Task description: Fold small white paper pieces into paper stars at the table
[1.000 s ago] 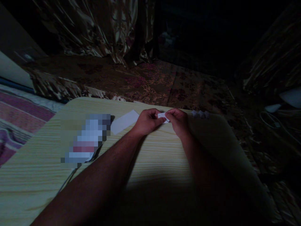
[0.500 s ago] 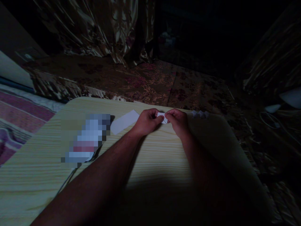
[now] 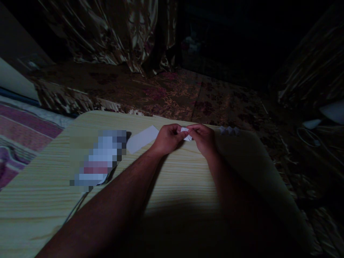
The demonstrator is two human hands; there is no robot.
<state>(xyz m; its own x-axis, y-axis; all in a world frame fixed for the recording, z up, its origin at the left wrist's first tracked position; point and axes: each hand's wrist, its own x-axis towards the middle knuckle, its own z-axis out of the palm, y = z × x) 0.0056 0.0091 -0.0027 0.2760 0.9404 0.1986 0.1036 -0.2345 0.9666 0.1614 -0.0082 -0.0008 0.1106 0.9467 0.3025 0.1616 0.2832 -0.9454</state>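
A small folded white piece of paper [image 3: 189, 137] is held between both hands above the far part of the wooden table [image 3: 185, 179]. My left hand [image 3: 169, 138] pinches its left side, thumb on top. On the other side, the thumb and fingers of my right hand [image 3: 203, 138] close on its right upper edge. A flat white strip of paper [image 3: 142, 139] lies just left of my left hand. Several small folded paper pieces [image 3: 229, 130] stand in a row to the right of my right hand, dim in shadow.
A pixelated device [image 3: 103, 154], seemingly with a cable [image 3: 73, 209], lies on the table's left part. Behind the table are a patterned cloth surface [image 3: 161, 89] and a shiny curtain [image 3: 134, 32]. A striped pink cover [image 3: 16, 125] is at left; a white cord [image 3: 311, 136] hangs right.
My right thumb and fingers have shifted slightly to the left over the folded paper, and the paper has turned a little. The left hand is almost where it was.
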